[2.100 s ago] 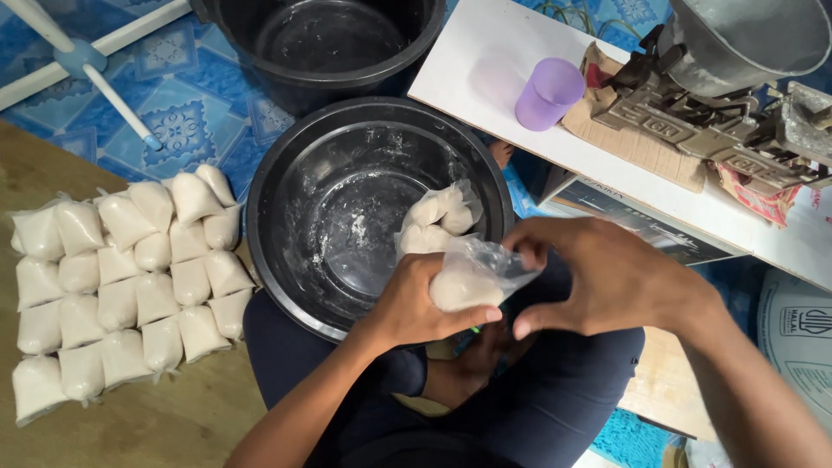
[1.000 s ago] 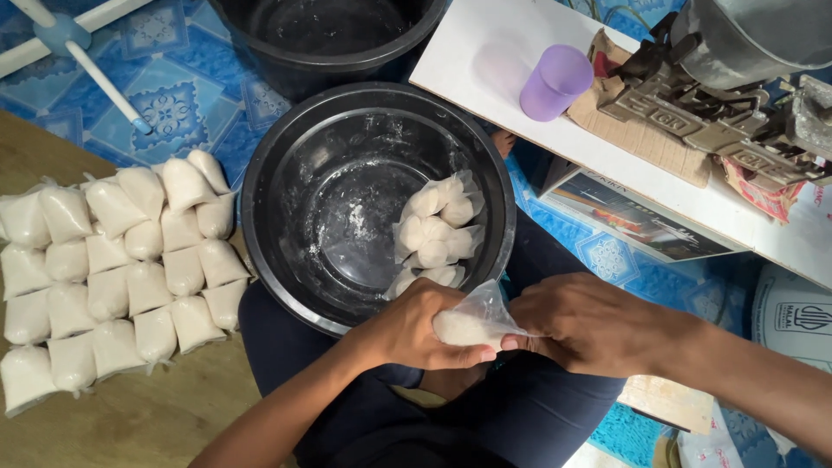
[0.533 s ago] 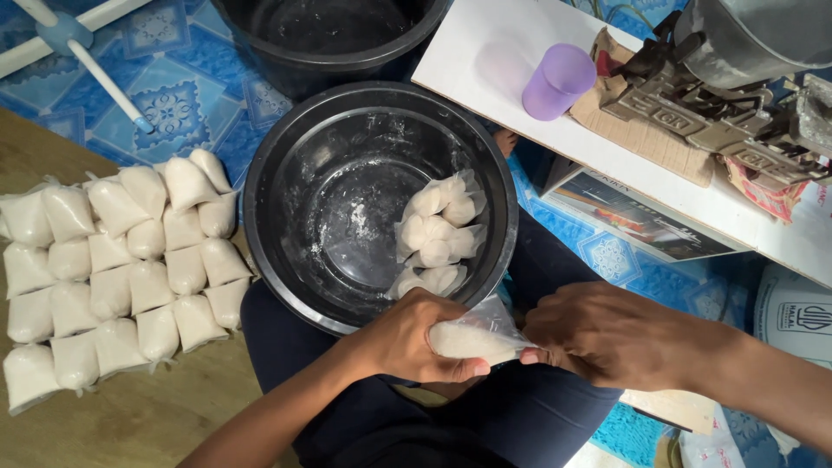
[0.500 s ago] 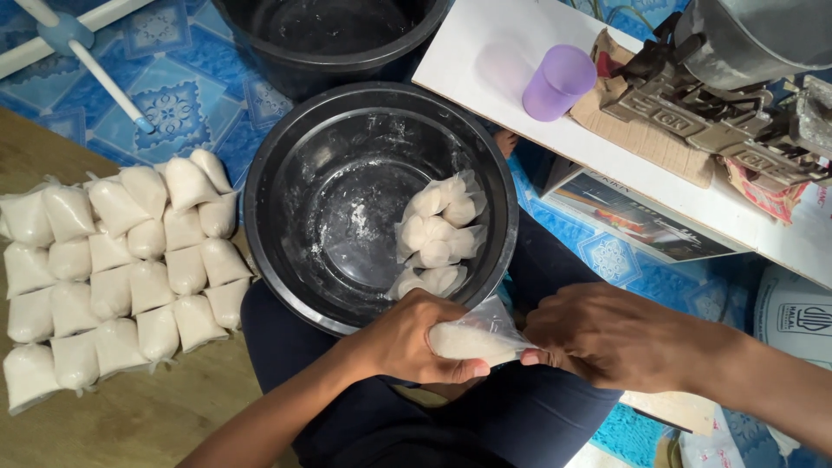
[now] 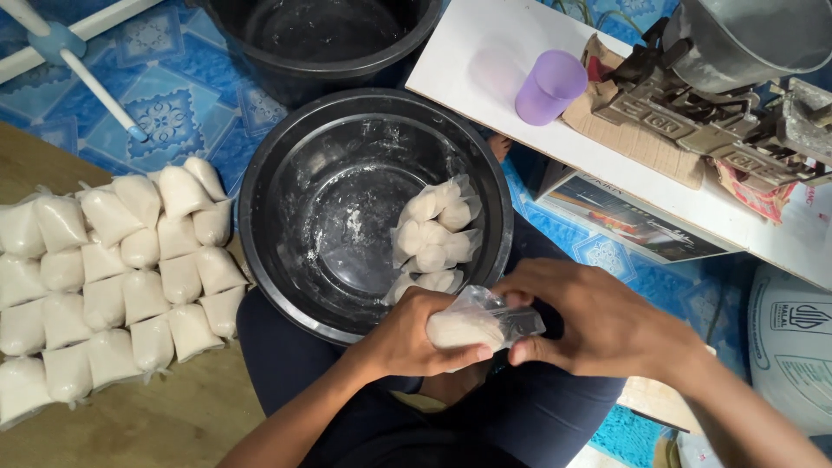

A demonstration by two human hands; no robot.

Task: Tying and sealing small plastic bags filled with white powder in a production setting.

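Fingers of both hands closed on small white-filled bag (image 5: 472, 327), above black basin (image 5: 277, 251) on blue patterned floor (image 5: 186, 113).

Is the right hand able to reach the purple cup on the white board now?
Probably not at once. The right hand is busy pinching the small plastic bag with the left hand. Once it lets go, nothing stands between it and the purple cup.

- 2 bare forearms, no sleeves reaching the wrists.
- The hands (image 5: 520, 329) wear no gloves, rings or watch.
- Dark navy trousers (image 5: 555, 416) cover the legs.
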